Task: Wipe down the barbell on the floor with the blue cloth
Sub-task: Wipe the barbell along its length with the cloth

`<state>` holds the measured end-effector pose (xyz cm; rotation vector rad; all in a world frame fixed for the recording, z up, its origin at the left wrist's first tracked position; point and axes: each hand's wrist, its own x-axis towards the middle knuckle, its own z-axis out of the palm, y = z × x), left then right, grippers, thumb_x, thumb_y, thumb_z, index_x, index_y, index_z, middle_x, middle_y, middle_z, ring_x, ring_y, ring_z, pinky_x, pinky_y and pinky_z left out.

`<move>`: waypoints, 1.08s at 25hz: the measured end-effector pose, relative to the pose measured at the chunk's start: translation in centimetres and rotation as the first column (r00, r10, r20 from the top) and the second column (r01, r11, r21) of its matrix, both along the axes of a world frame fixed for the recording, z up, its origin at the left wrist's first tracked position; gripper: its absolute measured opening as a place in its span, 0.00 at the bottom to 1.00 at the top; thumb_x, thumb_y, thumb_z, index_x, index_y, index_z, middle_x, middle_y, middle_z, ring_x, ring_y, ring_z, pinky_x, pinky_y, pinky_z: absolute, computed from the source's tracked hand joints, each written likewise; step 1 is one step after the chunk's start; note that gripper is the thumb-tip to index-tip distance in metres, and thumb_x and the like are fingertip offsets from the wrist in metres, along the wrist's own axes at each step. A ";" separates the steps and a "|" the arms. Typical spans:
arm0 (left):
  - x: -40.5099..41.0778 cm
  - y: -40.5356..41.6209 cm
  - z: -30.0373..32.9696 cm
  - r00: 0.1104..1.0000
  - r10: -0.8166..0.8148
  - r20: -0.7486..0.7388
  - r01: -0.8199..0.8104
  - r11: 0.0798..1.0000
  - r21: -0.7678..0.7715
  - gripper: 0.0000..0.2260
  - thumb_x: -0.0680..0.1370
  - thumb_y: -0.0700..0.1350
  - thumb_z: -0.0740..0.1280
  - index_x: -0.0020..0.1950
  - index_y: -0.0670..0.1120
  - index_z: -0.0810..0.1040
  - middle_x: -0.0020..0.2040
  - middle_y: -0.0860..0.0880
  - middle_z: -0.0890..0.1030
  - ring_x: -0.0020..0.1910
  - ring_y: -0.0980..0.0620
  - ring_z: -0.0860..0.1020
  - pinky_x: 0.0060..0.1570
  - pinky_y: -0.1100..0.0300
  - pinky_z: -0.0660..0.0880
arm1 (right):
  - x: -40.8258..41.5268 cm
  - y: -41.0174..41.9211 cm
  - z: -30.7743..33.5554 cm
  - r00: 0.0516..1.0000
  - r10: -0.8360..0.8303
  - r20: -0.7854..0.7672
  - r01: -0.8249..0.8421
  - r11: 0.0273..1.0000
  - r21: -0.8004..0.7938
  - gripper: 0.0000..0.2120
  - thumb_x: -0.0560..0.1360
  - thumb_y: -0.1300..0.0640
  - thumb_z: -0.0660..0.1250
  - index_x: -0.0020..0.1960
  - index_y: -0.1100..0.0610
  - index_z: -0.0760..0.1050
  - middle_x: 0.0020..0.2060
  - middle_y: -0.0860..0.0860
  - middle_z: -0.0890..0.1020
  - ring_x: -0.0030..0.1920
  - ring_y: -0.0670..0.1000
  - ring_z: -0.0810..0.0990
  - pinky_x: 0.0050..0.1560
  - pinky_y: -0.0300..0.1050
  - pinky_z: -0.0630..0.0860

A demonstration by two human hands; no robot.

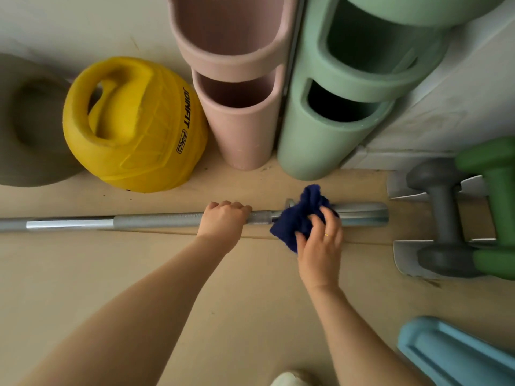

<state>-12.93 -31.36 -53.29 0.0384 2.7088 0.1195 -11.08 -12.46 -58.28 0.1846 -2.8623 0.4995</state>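
A silver barbell (156,220) lies across the beige floor from the left edge to the right of centre. My left hand (224,221) is closed around its knurled shaft just left of the collar. A crumpled dark blue cloth (298,218) is draped over the bar at the collar, hiding that section. My right hand (320,246) grips the cloth from the near side, fingers pressing it against the bar. The bar's thicker sleeve end (365,213) sticks out to the right of the cloth.
A yellow soft kettlebell (133,126) and a brown one (25,121) sit behind the bar at left. Pink (242,126) and green (315,140) foam holders stand against the wall. Grey (443,218) and green (498,207) dumbbells rest at right, a light blue object (457,355) at bottom right.
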 end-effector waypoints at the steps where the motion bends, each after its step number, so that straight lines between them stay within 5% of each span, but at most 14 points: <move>1: -0.3 -0.1 0.0 1.000 -0.006 0.020 0.006 1.000 -0.004 0.17 0.77 0.41 0.64 0.65 0.51 0.70 0.57 0.50 0.78 0.57 0.47 0.74 0.58 0.54 0.68 | 0.5 -1.1 0.1 0.999 -0.044 0.007 0.044 0.999 0.008 0.21 0.63 0.56 0.74 0.53 0.61 0.72 0.59 0.58 0.72 0.56 0.61 0.73 0.53 0.57 0.76; 5: -1.9 0.4 0.8 0.994 0.045 0.097 -0.042 0.999 -0.025 0.18 0.77 0.38 0.60 0.66 0.50 0.68 0.57 0.46 0.77 0.58 0.44 0.71 0.60 0.52 0.66 | -3.3 -0.3 1.9 0.999 0.042 0.023 -0.046 0.977 0.208 0.15 0.66 0.48 0.66 0.47 0.56 0.72 0.48 0.56 0.81 0.44 0.59 0.80 0.49 0.51 0.72; 8: -2.6 0.4 1.5 0.983 0.113 0.143 -0.107 0.993 -0.046 0.18 0.78 0.37 0.58 0.66 0.50 0.68 0.56 0.44 0.76 0.58 0.43 0.70 0.62 0.52 0.64 | -4.4 -0.3 2.9 0.996 -0.084 0.030 0.080 0.989 0.126 0.12 0.66 0.56 0.70 0.45 0.60 0.72 0.48 0.59 0.79 0.43 0.62 0.80 0.45 0.51 0.75; 11: -2.4 0.1 1.3 0.980 0.092 0.175 -0.084 0.995 -0.056 0.17 0.77 0.38 0.60 0.64 0.51 0.69 0.56 0.46 0.77 0.59 0.43 0.70 0.60 0.52 0.64 | -3.5 -2.1 2.3 0.929 0.370 0.000 -0.368 0.925 0.095 0.18 0.61 0.61 0.73 0.46 0.59 0.68 0.53 0.57 0.76 0.49 0.60 0.77 0.51 0.52 0.74; 15: -1.5 -0.4 0.6 0.987 0.059 0.148 -0.053 0.998 -0.041 0.12 0.76 0.43 0.62 0.59 0.51 0.71 0.56 0.50 0.78 0.59 0.46 0.70 0.59 0.54 0.63 | -2.5 -6.1 1.6 0.814 0.565 0.136 -0.581 0.803 0.137 0.10 0.68 0.59 0.62 0.47 0.61 0.76 0.53 0.59 0.82 0.58 0.59 0.79 0.61 0.52 0.75; 20: -1.2 -1.0 0.6 0.996 0.049 0.075 -0.052 0.998 0.033 0.14 0.76 0.42 0.63 0.61 0.50 0.71 0.57 0.49 0.78 0.59 0.46 0.72 0.59 0.55 0.65 | -5.0 -7.1 2.1 0.916 0.369 0.157 -0.398 0.888 0.231 0.05 0.68 0.57 0.65 0.39 0.59 0.75 0.39 0.56 0.84 0.50 0.58 0.83 0.57 0.51 0.76; 23: 0.1 -3.9 1.7 0.995 0.097 -0.025 -0.091 0.980 0.175 0.17 0.78 0.39 0.60 0.66 0.49 0.71 0.65 0.50 0.75 0.64 0.48 0.71 0.63 0.54 0.66 | -2.2 -9.2 2.5 0.895 0.235 0.380 -0.360 0.882 0.303 0.16 0.67 0.50 0.71 0.47 0.61 0.77 0.49 0.60 0.83 0.56 0.63 0.80 0.61 0.60 0.72; 27: 2.7 -9.9 2.2 0.979 0.200 -0.032 -0.192 0.967 0.165 0.17 0.79 0.41 0.60 0.69 0.48 0.68 0.68 0.49 0.71 0.66 0.46 0.69 0.63 0.51 0.68 | -4.1 -9.0 2.7 0.896 0.355 0.266 -0.418 0.876 0.239 0.17 0.66 0.55 0.73 0.40 0.60 0.66 0.31 0.58 0.79 0.31 0.59 0.80 0.29 0.47 0.76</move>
